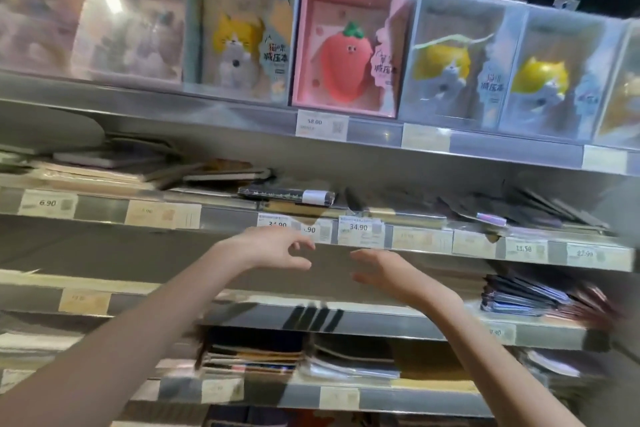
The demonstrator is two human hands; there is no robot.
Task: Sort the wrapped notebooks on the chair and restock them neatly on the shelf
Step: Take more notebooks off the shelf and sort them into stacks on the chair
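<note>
- Two bare forearms rose from the bottom corners of the view towards the shelving, and the chair with the unsorted stock was nowhere in sight.
- Lowest in view, a grey metal shelf (346,395) carried flat stacks of thin wrapped notebooks (252,355), piled on their faces, probably so the thin covers would not slump.
- Both hands hovered in front of the price rail of a higher shelf, level with each other and with a gap between them.
- Her left hand (273,248) held nothing, fingers loosely curled and thumb apart from them.
- Her right hand (377,269) was equally empty, fingers half-bent and facing the left one, as if set to take something by both ends.
- Just above them a dark, long wrapped notebook with a white label (287,194) lay flat at the shelf's front edge, apart from both hands; it looked like the item to be straightened.
- Beside it, loose dark notebooks (540,208) leaned in an untidy fan, so that tier seemed unfinished.
- Farthest up, clear-fronted gift boxes stood upright, a pink strawberry box (346,45) among them, faces outward for shoppers.
</note>
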